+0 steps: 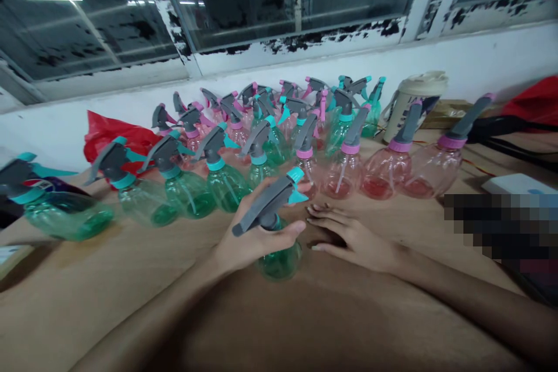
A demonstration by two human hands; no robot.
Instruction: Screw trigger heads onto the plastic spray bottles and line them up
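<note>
We have our left hand (246, 239) wrapped about the neck of a green spray bottle (279, 264), just below the middle of the frame. The thumb lies across the near side and the other fingers pass behind, partly hidden. The bottle's grey spray head (268, 204) rises above the grip, its turquoise nozzle (297, 175) pointing to the upper right.

Our right hand (353, 238), right of centre, lies palm down on the wooden table (370, 314), fingers loosely spread and nothing in its grasp. Its fingertips point toward the bottle, near it but apart, so the bottle stands between our two hands, within the left one's hold.

Beyond our hands, a row of green bottles (189, 195) runs out to the left of the frame and pink bottles (383, 177) to the right, with more crowded behind. A pale cup (407, 107) stands at upper right.
</note>
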